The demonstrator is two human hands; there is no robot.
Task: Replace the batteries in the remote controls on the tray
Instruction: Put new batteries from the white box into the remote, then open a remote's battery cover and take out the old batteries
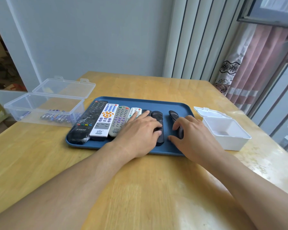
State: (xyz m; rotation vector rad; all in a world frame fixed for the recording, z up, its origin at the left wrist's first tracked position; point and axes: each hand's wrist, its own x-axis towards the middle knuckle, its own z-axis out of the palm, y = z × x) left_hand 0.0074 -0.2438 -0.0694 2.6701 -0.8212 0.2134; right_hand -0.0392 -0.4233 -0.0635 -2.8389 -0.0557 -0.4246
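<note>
A blue tray [173, 105] on the wooden table holds several remotes side by side: a long black one [88, 120], a white one with orange buttons [105, 120], a grey one [120, 120], a small white one [135, 110] and dark ones to the right. My left hand [140, 131] lies flat across the small white remote and a black remote [157, 115], thumb on that black remote. My right hand [191, 131] curls its fingers over the rightmost black remote [173, 114], thumb at its near side. Batteries [56, 117] lie in a clear box [40, 103] left of the tray.
The clear box stands with its lid open at the table's left edge. A small white box [226, 131], lid open, sits right of the tray. Bare wooden table [140, 188] stretches toward me. A wall and curtain stand behind.
</note>
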